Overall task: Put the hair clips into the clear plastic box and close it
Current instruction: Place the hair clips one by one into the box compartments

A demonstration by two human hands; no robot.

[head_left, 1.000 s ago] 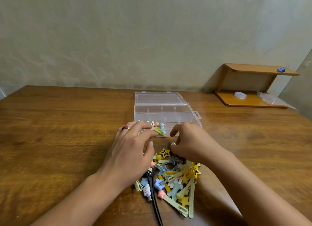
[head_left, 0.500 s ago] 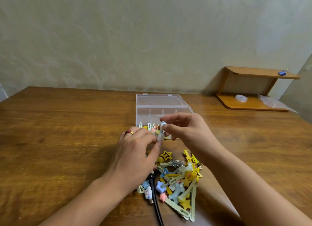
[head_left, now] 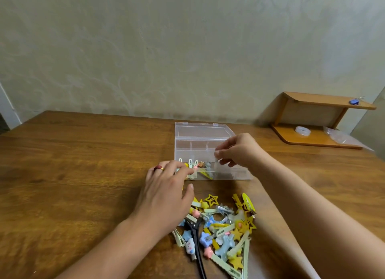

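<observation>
The clear plastic box [head_left: 235, 173] stands open on the wooden table [head_left: 73, 174], its lid [head_left: 200, 131] laid back. A few hair clips [head_left: 201, 167] lie in its front left compartments. My right hand [head_left: 241, 151] hovers over the box's middle with fingers loosely curled; I see no clip between them. My left hand [head_left: 166, 193] rests on the table, its straight fingertips touching the box's front left corner. A pile of several coloured hair clips [head_left: 227, 226] lies in front of the box, between my forearms, with a long black clip [head_left: 195, 237] at its left.
A small wooden shelf [head_left: 312, 138] stands at the table's back right with a tape roll [head_left: 302, 131], a plastic bag [head_left: 338, 136] and a blue binder clip [head_left: 354, 101] on top. A wall runs right behind the table.
My right hand lifted a pale clip from the pile and carried it forward over the box; the clip is no longer seen in its fingers. My left hand stayed at the box's corner.
</observation>
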